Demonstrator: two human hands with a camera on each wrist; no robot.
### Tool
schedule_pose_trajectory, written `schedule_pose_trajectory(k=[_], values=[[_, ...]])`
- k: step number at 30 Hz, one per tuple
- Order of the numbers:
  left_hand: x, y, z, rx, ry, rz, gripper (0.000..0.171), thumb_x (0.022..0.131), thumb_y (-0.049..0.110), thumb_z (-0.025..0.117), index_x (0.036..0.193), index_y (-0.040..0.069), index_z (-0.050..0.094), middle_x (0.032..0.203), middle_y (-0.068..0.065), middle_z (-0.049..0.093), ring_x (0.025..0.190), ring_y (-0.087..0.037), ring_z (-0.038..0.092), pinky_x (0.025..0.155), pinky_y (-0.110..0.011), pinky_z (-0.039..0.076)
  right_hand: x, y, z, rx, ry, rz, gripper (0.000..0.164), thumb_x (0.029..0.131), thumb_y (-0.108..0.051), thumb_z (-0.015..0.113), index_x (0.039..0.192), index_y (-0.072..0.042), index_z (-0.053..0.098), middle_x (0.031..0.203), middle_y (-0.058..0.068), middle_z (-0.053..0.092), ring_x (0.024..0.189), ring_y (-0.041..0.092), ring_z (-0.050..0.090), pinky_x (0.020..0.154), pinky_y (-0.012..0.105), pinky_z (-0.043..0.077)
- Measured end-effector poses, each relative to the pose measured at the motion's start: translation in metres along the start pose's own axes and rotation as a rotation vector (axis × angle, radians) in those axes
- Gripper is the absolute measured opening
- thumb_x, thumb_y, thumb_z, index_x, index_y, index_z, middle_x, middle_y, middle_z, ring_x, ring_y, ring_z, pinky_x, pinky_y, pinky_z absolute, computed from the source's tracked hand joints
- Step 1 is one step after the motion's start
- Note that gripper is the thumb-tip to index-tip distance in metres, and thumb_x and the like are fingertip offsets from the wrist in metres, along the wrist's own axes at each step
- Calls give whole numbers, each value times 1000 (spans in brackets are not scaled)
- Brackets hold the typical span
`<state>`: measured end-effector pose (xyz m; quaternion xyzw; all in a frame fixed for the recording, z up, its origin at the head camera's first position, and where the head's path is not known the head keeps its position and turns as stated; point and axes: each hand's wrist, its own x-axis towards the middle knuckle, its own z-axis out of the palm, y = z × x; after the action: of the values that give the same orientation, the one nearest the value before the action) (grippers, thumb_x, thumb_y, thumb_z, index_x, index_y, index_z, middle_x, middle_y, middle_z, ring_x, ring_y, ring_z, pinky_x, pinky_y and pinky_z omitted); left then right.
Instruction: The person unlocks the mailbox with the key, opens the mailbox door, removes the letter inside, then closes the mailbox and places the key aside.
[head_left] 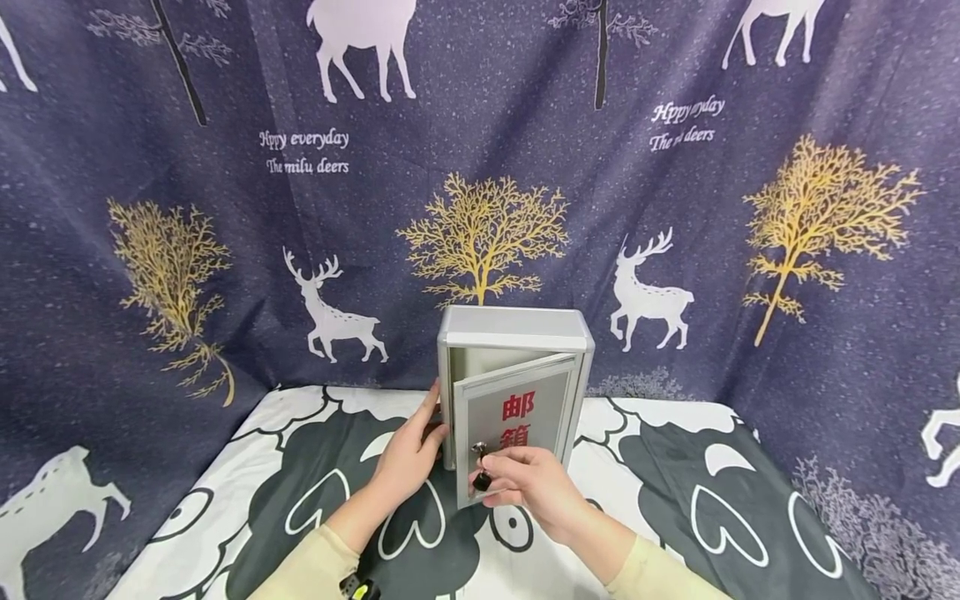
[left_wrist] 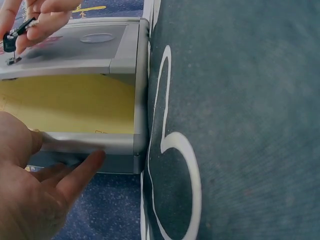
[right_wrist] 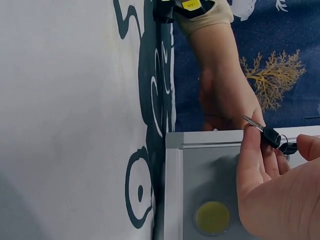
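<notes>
A grey metal mailbox (head_left: pixel 517 340) with red characters stands upright before the curtain. Its hinged door (head_left: pixel 536 396) is ajar, swung out on the left side. My right hand (head_left: pixel 536 483) pinches a black-headed key at the door's lock (head_left: pixel 478 448). A second key (right_wrist: pixel 270 136) hangs from the same ring, its blade lying over the fingers in the right wrist view. My left hand (head_left: pixel 408 454) rests against the mailbox's left side, fingers extended along the outer wall and thumb near the front rim. Through the gap, a yellow surface (left_wrist: pixel 75 102) shows inside in the left wrist view.
A patterned cloth (head_left: pixel 420 517) with cartoon sheep covers the tabletop. Behind it hangs a dark blue curtain (head_left: pixel 480 117) printed with deer and trees, close to the mailbox's back. A black device (head_left: pixel 360 587) is strapped at the left wrist.
</notes>
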<state>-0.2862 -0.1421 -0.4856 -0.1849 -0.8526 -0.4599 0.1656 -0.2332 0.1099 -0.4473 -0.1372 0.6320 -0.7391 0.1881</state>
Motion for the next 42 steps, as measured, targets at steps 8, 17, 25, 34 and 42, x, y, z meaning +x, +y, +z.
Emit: schedule_pose_trajectory(k=[8,17,25,34,42], values=[[0,1,0,26,3,-7,76,116,17,64,180,30,25,152,-19,66,106,-22,78,79,-31,63,-10,-1,-6,-14,-42,-9,30,108,-19,73,119,9,75,115,22,81,94,20,80,90,40,67],[0,0,-1,3,1,-15,75,116,19,64,180,28,27,153,-21,65,103,-24,79,77,-31,63,-17,0,-11,27,-84,-4,24,108,-15,72,117,7,75,113,24,81,96,22,81,88,36,67],[0,2,-1,2,3,-15,74,116,18,64,179,27,28,151,-20,66,99,-20,78,77,-31,63,-23,-1,-17,33,-131,-19,15,109,-12,70,111,1,77,112,20,81,95,21,81,88,35,67],[-1,3,-2,10,-1,-35,74,117,20,63,180,31,27,153,-20,65,100,-20,79,79,-32,65,-30,-2,-22,45,-157,-19,12,108,-10,70,110,1,76,110,19,82,101,22,81,89,34,67],[-1,4,-1,-10,-9,-27,73,117,20,62,180,29,26,155,-23,62,120,-32,76,81,-32,66,-35,-2,-28,33,-172,-20,10,108,-8,68,108,-2,76,112,22,81,102,23,82,88,33,67]])
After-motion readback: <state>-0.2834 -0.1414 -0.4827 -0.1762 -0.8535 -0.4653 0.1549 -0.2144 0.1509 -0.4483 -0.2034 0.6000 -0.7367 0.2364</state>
